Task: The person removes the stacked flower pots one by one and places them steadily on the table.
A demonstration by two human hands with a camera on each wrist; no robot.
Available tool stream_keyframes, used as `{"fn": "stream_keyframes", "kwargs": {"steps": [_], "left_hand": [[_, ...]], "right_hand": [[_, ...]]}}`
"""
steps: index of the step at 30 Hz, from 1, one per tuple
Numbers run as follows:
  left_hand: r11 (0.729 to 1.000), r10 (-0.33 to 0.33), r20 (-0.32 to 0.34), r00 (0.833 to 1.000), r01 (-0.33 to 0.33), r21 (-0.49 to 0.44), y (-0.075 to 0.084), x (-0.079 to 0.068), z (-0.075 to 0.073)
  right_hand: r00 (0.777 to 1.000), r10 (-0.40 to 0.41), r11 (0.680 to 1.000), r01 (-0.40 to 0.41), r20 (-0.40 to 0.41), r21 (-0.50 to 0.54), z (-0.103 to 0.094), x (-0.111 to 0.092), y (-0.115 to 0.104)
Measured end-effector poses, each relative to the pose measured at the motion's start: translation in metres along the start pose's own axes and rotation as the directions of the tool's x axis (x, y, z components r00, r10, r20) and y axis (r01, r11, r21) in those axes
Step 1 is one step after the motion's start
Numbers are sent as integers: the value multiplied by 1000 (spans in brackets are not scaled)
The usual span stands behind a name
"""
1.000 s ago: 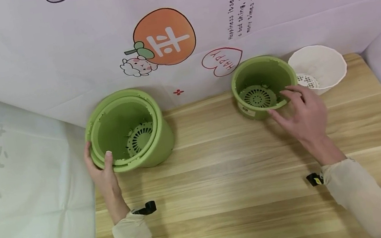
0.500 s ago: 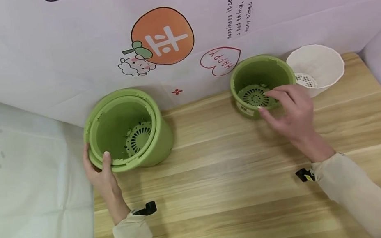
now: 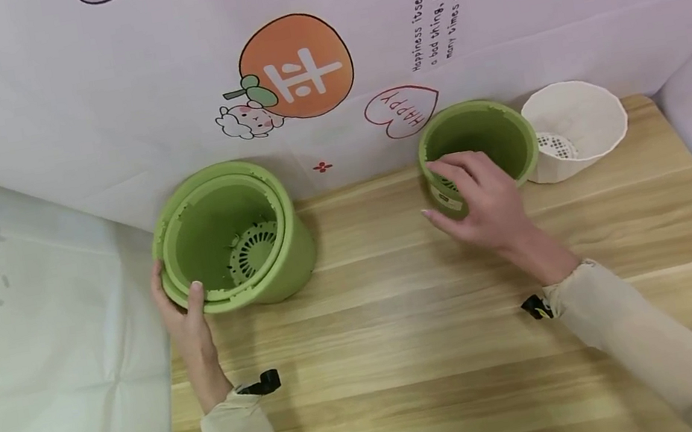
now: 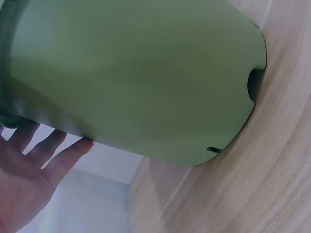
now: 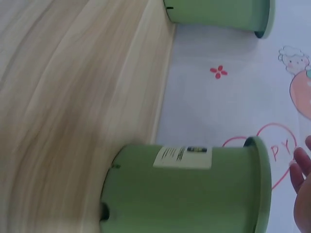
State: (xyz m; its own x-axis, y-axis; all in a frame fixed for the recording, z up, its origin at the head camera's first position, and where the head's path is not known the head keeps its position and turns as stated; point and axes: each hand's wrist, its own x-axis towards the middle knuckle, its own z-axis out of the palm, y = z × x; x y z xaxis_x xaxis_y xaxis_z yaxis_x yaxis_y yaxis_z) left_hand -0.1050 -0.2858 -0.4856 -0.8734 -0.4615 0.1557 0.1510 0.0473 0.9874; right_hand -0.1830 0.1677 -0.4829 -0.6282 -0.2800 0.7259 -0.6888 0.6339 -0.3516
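Note:
My left hand (image 3: 192, 338) holds the rim of a large green flowerpot (image 3: 301, 257), thumb over the rim and fingers along the outer wall. Inside that pot sits another green flowerpot (image 3: 205, 227) with a slotted bottom. In the left wrist view, fingertips touch the outer pot's side (image 4: 136, 87), its base down on the table. On the right stands a smaller green flowerpot (image 3: 499, 131); its label shows in the right wrist view on the wall (image 5: 189, 189). My right hand (image 3: 483, 202) hovers over its near rim, fingers loosely bent, holding nothing.
A white pot (image 3: 596, 120) with a perforated bottom stands right beside the smaller green one. All the pots are at the back of the wooden table (image 3: 393, 344), before a printed cloth wall (image 3: 162, 86). Another cloth wall (image 3: 52, 330) borders the left side.
My right hand has moved left, from the smaller green pot's right rim across to above its near-left side. The left hand and all the pots keep their places.

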Motion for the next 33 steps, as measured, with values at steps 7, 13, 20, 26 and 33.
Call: {"fn": "stream_keyframes", "kwargs": {"steps": [7,13,20,26,33], "left_hand": [[1000,12,10,1000,-12,-14,-3,0,-2],[999,32,-1,999,-32,-37,-6,0,-2],[997,31,2,1000,-31,-71,-6,0,-2],[992,11,0,1000,-11,-125,-4,-1,-2],[992,-3,0,1000,3,-123,-3,0,-1]], "right_hand": [[995,-18,998,11,97,67,12,12,-11],[989,-31,994,16,145,107,22,18,-19],[984,-65,992,45,164,121,31,26,-30],[979,-96,988,72,179,135,40,35,-37],[975,-121,985,95,188,141,47,43,-42]]}}
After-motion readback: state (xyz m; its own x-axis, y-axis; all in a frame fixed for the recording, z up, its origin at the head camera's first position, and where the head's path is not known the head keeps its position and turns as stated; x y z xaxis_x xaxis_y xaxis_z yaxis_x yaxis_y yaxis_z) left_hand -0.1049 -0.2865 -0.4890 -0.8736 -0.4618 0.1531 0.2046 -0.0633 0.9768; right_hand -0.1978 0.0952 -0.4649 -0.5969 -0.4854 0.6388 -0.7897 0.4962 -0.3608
